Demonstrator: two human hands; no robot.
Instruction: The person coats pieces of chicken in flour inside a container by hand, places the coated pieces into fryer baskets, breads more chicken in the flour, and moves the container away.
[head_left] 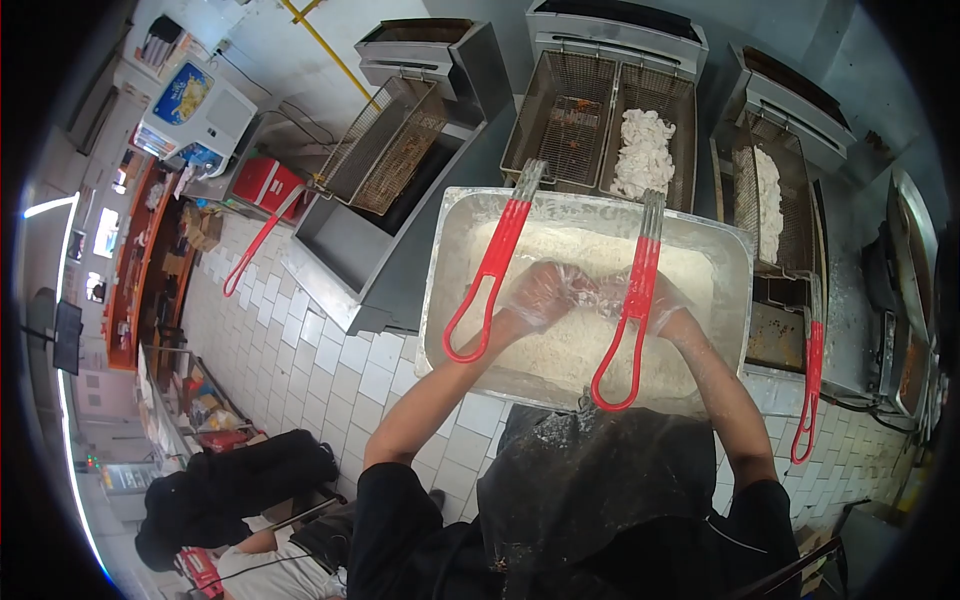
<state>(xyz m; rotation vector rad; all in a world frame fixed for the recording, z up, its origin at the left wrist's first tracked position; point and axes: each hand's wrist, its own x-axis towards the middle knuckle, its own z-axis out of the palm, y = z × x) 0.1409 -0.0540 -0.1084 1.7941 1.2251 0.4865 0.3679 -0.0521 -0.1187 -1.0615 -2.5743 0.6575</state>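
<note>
A metal tray (434, 300) of pale flour (560, 350) lies before me. Both hands wear clear plastic gloves and meet over the flour near the tray's middle. My left hand (545, 292) has its fingers curled inward; what they hold, if anything, is hidden. My right hand (655, 300) is partly covered by a red basket handle (645, 280), and its fingers are hard to see. Another red handle (492, 260) reaches over the tray beside my left hand. Beyond the tray, white floured pieces (644, 150) fill one fryer basket.
An empty-looking wire basket (565, 115) adjoins the filled one. Another basket (385, 150) stands left, and one with floured pieces (768, 200) stands right, its handle (812, 390) sticking out. A co-worker in dark clothing (235, 485) is at the lower left.
</note>
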